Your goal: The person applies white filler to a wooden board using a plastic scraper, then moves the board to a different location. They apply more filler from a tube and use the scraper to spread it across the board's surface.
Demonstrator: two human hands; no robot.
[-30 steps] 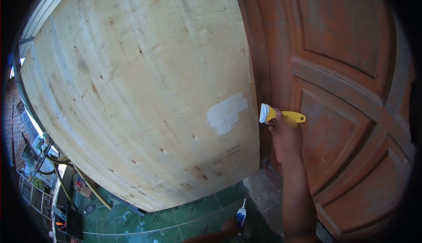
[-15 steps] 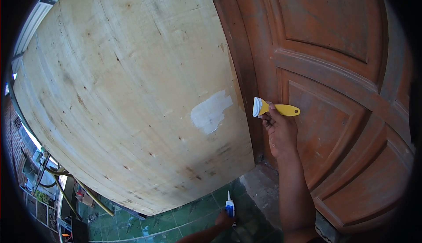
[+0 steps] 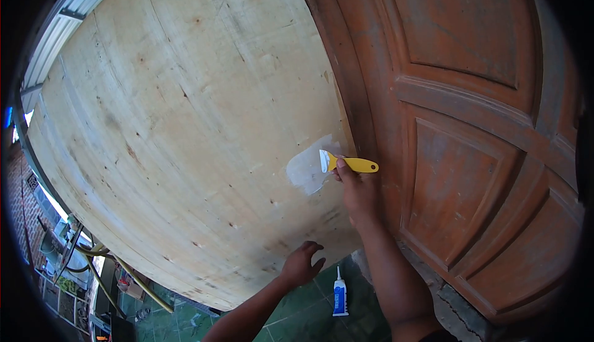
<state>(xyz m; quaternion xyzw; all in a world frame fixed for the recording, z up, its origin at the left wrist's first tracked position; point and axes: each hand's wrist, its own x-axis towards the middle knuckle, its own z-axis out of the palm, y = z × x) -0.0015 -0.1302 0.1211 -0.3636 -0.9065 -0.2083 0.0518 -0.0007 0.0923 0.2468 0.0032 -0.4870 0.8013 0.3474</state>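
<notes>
My right hand [image 3: 351,184] grips a yellow putty knife [image 3: 359,165] by its handle, fingers closed around it. White paste coats its blade, which is at the white filler patch [image 3: 303,170] on the plywood board [image 3: 204,125]; whether it touches cannot be made out. Lower down, my left hand [image 3: 302,263] is in front of the board's lower part, holding nothing, thumb and fingers apart. A blue and white tube [image 3: 340,297] with a long pointed nozzle is below and to the right of that hand, over the green tiles.
A brown panelled wooden door [image 3: 461,175] stands to the right of the board. Green floor tiles [image 3: 291,317] lie below, with a rough concrete strip [image 3: 455,311] under the door. At the lower left are yellowish poles [image 3: 139,285] and assorted items.
The putty knife has moved left from in front of the door to the white patch. My left hand has let go of the tube and risen toward the board.
</notes>
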